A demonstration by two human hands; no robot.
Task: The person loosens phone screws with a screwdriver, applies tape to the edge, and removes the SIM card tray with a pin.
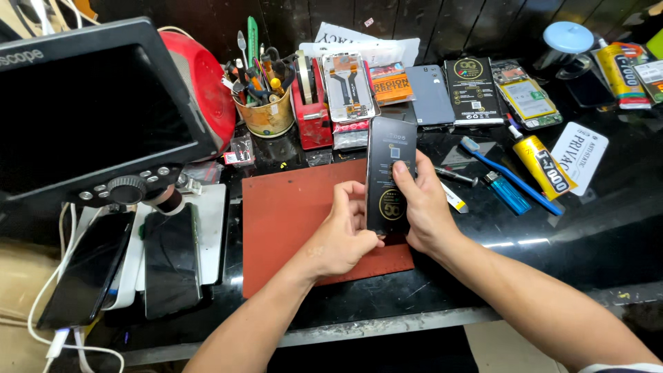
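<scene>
Hands gripping a flat black rectangular phone panel.
Left hand and right hand clasp its lower half; above, unsupported, it could perhaps flex and crack.

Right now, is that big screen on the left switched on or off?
Off, as far as can be seen: the monitor shows a plain dark screen with no picture, only faint reflections. No indicator light is visible near its knob.

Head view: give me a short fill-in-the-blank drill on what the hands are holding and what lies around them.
1. Both hands, left and right, hold a flat black rectangular ____.
2. Under the hands lies a ____-coloured rectangular mat.
3. The blue plastic toothbrush lies to the ____ of the hands.
4. The round tin cup holds ____.

Missing words: phone battery pack; red-brown; right; tools
</scene>
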